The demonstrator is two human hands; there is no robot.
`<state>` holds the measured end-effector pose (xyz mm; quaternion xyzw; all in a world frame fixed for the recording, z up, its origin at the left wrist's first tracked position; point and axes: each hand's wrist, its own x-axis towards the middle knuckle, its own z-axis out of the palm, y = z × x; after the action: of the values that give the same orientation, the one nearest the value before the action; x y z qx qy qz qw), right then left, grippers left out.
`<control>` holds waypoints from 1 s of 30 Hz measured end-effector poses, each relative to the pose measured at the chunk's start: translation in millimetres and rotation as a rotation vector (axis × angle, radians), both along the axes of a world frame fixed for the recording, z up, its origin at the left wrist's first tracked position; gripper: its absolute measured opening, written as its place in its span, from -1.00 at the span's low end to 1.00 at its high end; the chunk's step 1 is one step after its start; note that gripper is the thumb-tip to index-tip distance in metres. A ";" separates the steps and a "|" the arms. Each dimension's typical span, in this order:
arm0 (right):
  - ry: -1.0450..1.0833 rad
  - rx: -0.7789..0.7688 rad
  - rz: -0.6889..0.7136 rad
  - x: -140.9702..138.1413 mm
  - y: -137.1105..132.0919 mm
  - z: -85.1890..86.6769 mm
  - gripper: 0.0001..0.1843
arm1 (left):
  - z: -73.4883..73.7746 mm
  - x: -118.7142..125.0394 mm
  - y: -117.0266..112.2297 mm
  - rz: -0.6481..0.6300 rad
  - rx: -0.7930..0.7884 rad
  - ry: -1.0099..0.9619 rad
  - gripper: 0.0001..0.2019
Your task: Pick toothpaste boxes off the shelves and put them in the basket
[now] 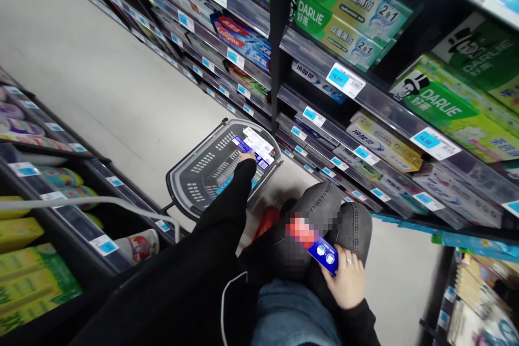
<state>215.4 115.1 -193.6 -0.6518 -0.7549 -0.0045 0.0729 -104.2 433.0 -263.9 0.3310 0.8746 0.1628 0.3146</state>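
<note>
My left hand reaches down into a grey shopping basket on the floor. Its fingers are closed on the edge of a blue-and-white toothpaste box lying at the basket's right end; the grip is partly hidden by the hand and dark sleeve. Beside it in the basket are white boxes and a light-blue item. Above my bent knees, my right hand grips the end of a blue toothpaste box, whose far part is red and blurred out.
Shelves of toothpaste boxes, including green Darlie boxes and a red-and-blue Colgate box, rise on the right. Another shelf with yellow-green packs borders the left. A white cable crosses at left. Pale floor runs between the shelves.
</note>
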 end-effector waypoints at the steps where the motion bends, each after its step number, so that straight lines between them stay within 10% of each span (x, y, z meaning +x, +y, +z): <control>1: 0.052 -0.042 -0.025 1.0 0.6 0.1 -0.42 | 5.6 4.4 -2.2 -0.010 0.029 -0.060 -0.52; 6: 0.526 -0.559 -0.182 7.2 23.5 28.5 -0.36 | 43.9 29.9 -54.0 -0.224 0.180 -0.504 -0.50; 10: 0.859 -0.907 -0.037 17.6 58.7 73.5 -0.31 | 85.7 43.2 -117.2 -0.749 0.295 -1.413 -0.08; 13: 0.942 -0.951 0.096 29.5 79.1 106.6 -0.31 | 119.1 51.3 -140.6 -1.033 0.307 -1.463 -0.06; 17: 1.139 -1.048 0.244 56.6 84.6 152.2 -0.19 | 158.8 62.1 -142.9 -1.001 0.335 -1.275 -0.38; 22: 1.408 -0.698 0.275 91.5 54.1 187.6 -0.10 | 200.2 70.1 -150.0 -0.874 0.501 -1.155 -0.40; 30: 1.396 -0.086 0.069 87.3 -0.4 173.7 -0.44 | 244.0 74.0 -182.2 -0.858 0.624 -1.187 -0.42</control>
<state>302.7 114.7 -19.9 -0.4804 -0.5512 0.4475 0.5149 -30.2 250.7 -19.9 0.5697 0.2715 0.4140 0.6560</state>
